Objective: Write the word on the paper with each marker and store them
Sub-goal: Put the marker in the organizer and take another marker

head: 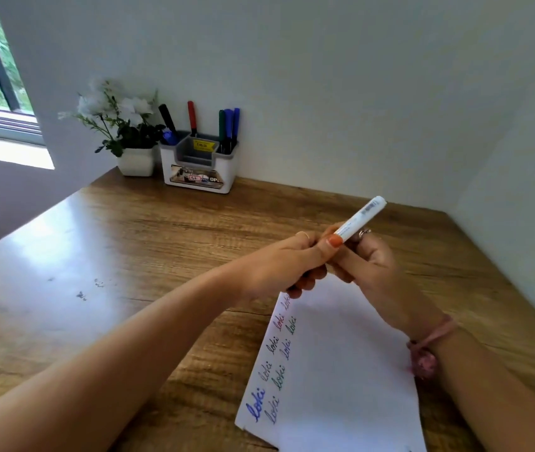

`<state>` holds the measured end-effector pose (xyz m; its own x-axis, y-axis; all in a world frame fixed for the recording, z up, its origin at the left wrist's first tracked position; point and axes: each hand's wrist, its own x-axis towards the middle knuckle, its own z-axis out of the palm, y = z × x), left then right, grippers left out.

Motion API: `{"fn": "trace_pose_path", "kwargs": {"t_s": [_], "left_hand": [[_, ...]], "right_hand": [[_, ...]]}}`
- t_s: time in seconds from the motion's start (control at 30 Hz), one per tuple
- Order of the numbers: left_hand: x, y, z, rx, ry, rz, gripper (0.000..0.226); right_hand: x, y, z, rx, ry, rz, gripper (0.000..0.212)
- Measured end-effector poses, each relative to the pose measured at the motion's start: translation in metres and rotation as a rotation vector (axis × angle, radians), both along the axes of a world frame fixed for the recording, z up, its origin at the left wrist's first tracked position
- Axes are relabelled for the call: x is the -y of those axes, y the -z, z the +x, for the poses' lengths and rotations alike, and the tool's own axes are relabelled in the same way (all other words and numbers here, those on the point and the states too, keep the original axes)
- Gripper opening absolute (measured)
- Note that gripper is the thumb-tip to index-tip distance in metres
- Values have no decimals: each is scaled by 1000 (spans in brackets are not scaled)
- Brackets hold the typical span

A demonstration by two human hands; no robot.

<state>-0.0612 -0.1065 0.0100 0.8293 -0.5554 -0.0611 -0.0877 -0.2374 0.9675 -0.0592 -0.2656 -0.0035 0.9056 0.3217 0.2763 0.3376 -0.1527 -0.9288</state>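
Gripping one white marker between them, both hands meet above the far end of the paper. The left hand has its fingers curled round the marker's lower end, thumb laid along the barrel. The right hand wraps the barrel from the other side, and the marker's free end points up and to the right. Whether a cap is on cannot be told, since the hands hide that end. The paper lies on the wooden tabletop and carries two rows of the word "loki" in several colours along its left edge. At the far wall stands a white holder with black, red, green and blue markers upright in it, just beside a potted plant.
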Motion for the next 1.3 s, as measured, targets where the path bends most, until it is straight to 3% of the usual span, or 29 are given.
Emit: {"fn": "trace_pose_path", "kwargs": {"t_s": [0.07, 0.3, 0.63, 0.97, 1.1, 1.2, 1.3], "left_hand": [[1, 1, 1, 37, -5, -14, 25], [0, 6, 7, 196, -34, 51, 19], [-3, 6, 12, 291, -58, 115, 33], [-6, 10, 18, 335, -27, 74, 42], [-13, 12, 21, 360, -22, 235, 59], [-28, 17, 33, 405, -95, 300, 62], [-41, 28, 51, 541, -40, 528, 52]], "right_hand": [[1, 4, 2, 6, 2, 17, 9], [-2, 17, 9, -35, -55, 148, 37], [-8, 25, 9, -119, -108, 362, 22], [-1, 19, 11, -93, -133, 403, 14], [3, 15, 13, -44, -34, 387, 14], [9, 11, 16, -51, 103, 399, 23], [15, 13, 18, -112, 120, 340, 16]]}}
